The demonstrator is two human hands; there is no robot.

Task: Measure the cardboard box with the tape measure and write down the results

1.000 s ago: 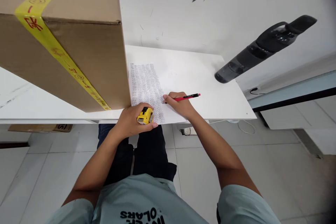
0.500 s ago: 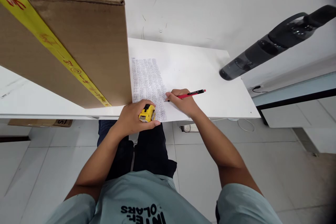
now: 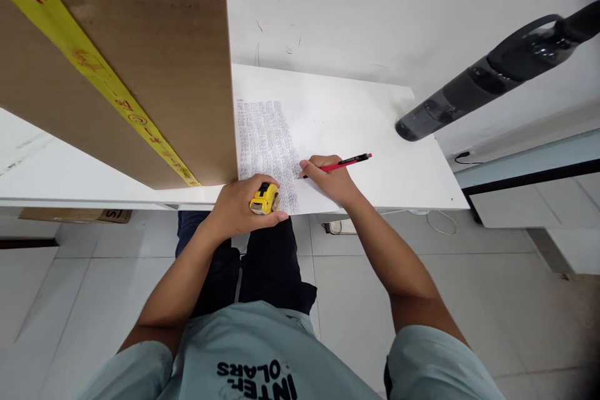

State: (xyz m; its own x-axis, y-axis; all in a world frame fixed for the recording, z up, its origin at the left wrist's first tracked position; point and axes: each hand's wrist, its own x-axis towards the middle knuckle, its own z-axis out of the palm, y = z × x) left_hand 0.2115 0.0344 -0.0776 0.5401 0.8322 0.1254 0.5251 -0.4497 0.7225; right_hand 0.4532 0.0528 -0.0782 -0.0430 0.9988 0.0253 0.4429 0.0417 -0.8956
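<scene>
My right hand [image 3: 330, 180] grips the red pen [image 3: 344, 164] — tip on the sheet [image 3: 267, 137], shaft pointing right — my left hand [image 3: 244, 206] clasps the tape measure [image 3: 265, 199] at the sheet's near edge.

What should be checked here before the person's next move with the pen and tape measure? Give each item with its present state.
1. Right hand grips the red pen: ok.
2. Pen tip on the sheet of paper: cannot tell; fingers hide the tip.
3. Left hand holds the yellow tape measure at the table edge: ok.
4. Tape blade retracted: ok; none shows.
5. Sheet clear of the cardboard box: not ok; its left edge meets the box.
6. Writing legible: cannot tell; too small.
</scene>
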